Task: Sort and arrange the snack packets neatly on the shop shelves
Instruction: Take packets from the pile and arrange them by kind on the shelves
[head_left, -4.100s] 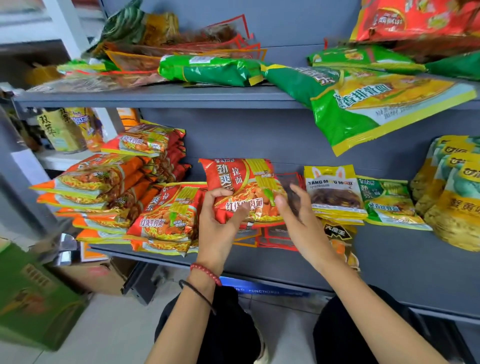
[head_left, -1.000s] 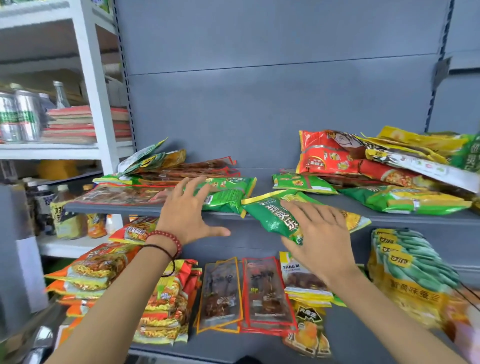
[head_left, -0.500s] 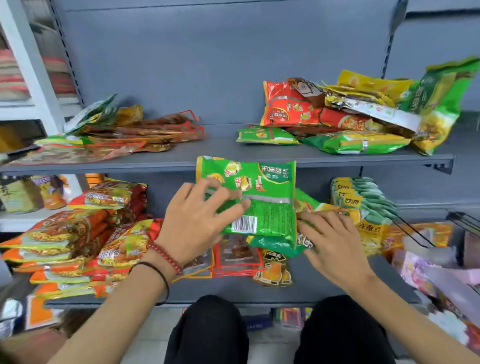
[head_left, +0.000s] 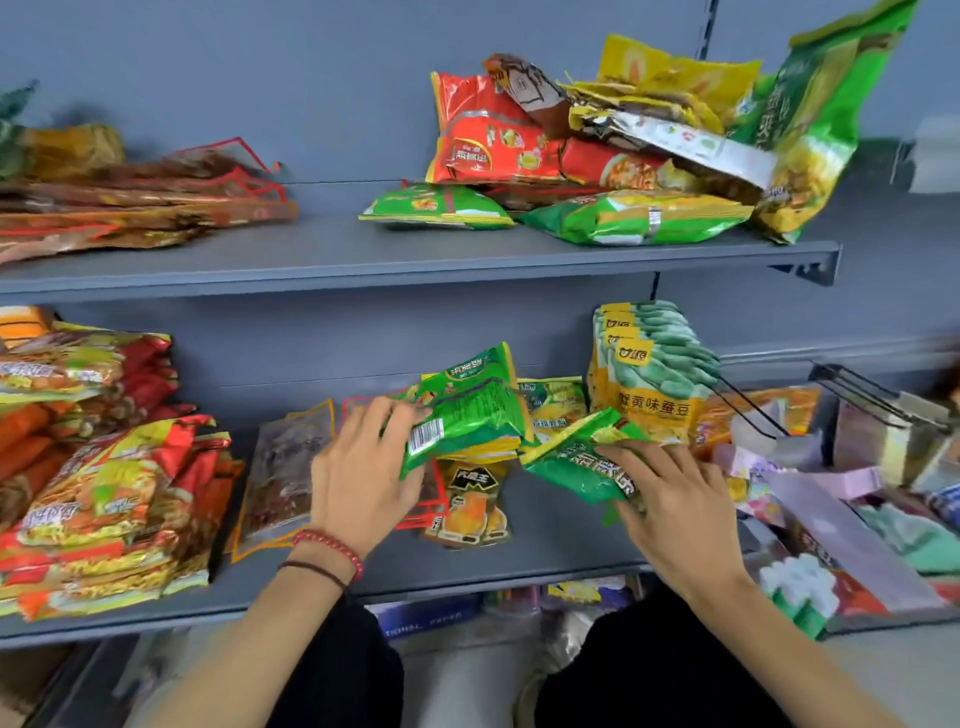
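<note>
At lower shelf (head_left: 563, 553), L hand (head_left: 363, 480) grips barcode-side green pkt (head_left: 467, 410), R hand (head_left: 675, 501) grips 2nd green pkt (head_left: 574, 465)

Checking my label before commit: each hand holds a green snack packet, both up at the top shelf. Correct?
No. The left hand holds the barcode-side green packet and the right hand holds the other green packet, but both are down at the lower shelf, not the top shelf. The head view shows it.
</note>
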